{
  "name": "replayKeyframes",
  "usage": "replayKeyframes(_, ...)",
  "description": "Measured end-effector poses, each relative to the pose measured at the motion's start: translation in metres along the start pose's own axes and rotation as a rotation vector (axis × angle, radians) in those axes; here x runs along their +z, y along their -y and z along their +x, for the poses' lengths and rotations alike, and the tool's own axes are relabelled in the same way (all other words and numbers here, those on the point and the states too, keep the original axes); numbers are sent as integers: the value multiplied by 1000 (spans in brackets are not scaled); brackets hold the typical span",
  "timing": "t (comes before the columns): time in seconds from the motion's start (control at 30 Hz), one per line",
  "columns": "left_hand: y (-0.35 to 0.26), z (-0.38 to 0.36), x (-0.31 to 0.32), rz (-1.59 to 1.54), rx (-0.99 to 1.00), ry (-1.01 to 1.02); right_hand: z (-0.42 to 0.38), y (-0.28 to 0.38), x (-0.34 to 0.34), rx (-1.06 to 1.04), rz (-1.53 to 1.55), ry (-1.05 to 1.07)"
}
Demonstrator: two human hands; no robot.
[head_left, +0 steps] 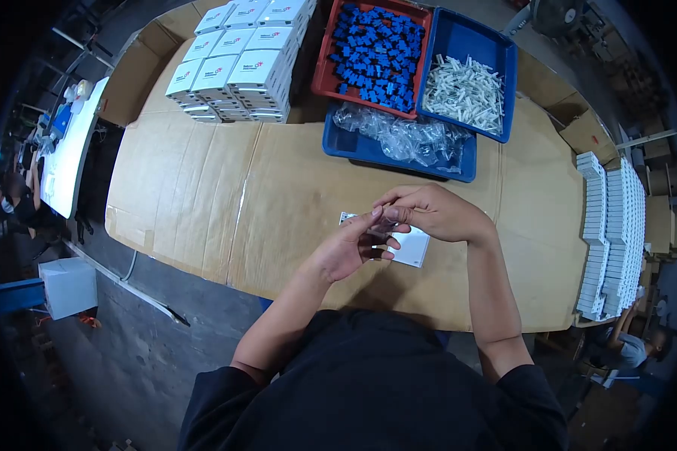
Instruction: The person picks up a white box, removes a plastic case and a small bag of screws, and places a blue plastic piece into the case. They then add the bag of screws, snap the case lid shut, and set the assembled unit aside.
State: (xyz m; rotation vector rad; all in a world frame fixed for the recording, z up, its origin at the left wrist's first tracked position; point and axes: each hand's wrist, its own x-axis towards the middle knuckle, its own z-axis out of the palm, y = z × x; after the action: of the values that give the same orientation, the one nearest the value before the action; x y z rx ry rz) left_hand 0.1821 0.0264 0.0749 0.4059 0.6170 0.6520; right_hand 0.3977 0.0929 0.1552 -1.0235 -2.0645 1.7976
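Observation:
My left hand and my right hand meet in front of me above the cardboard-covered table. Thumbs and forefingers are pinched together at the tips. Something small and see-through, perhaps thin plastic, seems to be between them, but the fingers hide most of it. The other fingers of my left hand are loosely curled. Under my hands a flat white square piece lies on the cardboard, partly covered by my fingers.
Stacked white boxes stand back left. A red tray holds blue parts; a blue tray holds whitish pieces. Another blue tray holds clear plastic bags. White pieces line the right edge. People are at both sides.

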Motion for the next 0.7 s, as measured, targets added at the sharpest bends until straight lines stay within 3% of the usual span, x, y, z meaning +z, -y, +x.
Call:
replayKeyframes(0.37,10,7,-16,-71,-13,1,5,-15,9,23,77,70)
replayKeyframes(0.5,14,11,-22,-185,-31,27,-4,-30,-13,-69,22,-161)
replayKeyframes(0.6,18,6,-29,-311,-76,16,-6,-49,-58,92,-7,-429)
replayKeyframes(0.7,17,-5,-21,-425,-93,44,-3,-74,-106,108,-234,-884)
